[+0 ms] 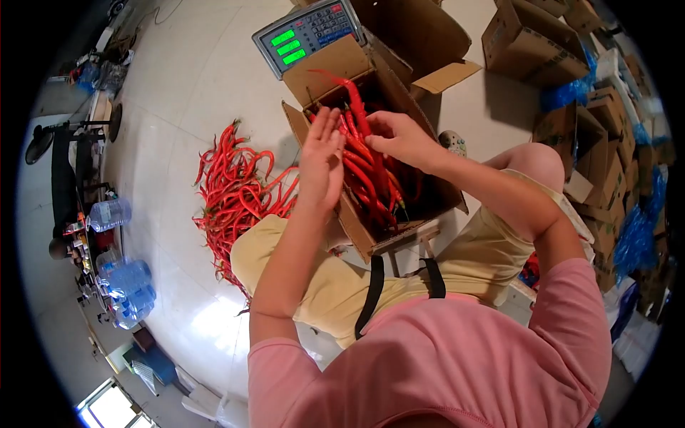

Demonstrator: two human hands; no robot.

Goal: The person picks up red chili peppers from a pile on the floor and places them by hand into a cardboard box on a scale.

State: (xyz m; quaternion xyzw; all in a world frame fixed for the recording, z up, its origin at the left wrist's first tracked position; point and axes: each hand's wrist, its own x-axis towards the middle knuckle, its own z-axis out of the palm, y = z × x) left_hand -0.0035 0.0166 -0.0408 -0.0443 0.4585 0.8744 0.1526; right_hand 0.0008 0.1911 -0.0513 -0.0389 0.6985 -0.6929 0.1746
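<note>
Long red chili peppers (367, 187) lie in an open cardboard box (353, 227) in front of me. My left hand (322, 160) is at the box's left side, fingers stretched out and palm turned toward the peppers, gripping nothing. My right hand (405, 140) is bent over the box from the right. Its thumb and fingers close around a long chili pepper (354, 96) whose curved end points toward the scale; the exact fingertip contact is partly hidden. A large loose pile of red chili peppers (239, 192) lies on the floor to the left.
A scale with lit green displays (289, 46) stands behind the box. Another open carton (421, 36) is beside it. More cardboard boxes (531, 46) and blue plastic (631, 235) crowd the right. Large water bottles (128, 278) stand at the far left.
</note>
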